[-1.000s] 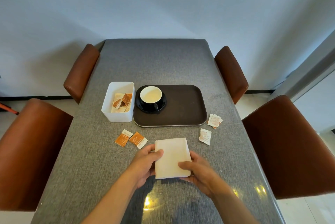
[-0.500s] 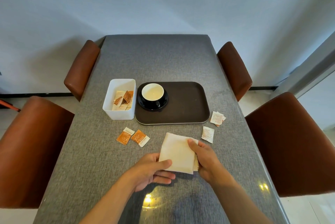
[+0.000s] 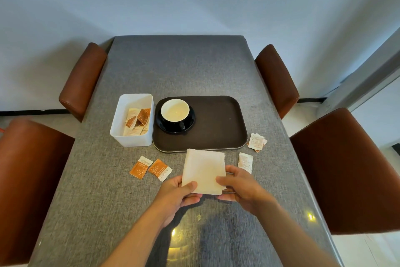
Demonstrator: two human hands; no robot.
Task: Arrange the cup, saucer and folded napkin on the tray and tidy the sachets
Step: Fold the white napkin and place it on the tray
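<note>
Between both hands, pinched at its near corners (thumbs on top), folded napkin

This looks like a dining corner in a home or a small café. A long table with a grey woven cover fills the middle of the frame, and four brown leather-look chairs stand along its left and right sides. Plain pale walls close off the top of the frame, with a dark skirting strip at the left edge and light floor tiles at lower right.
</note>
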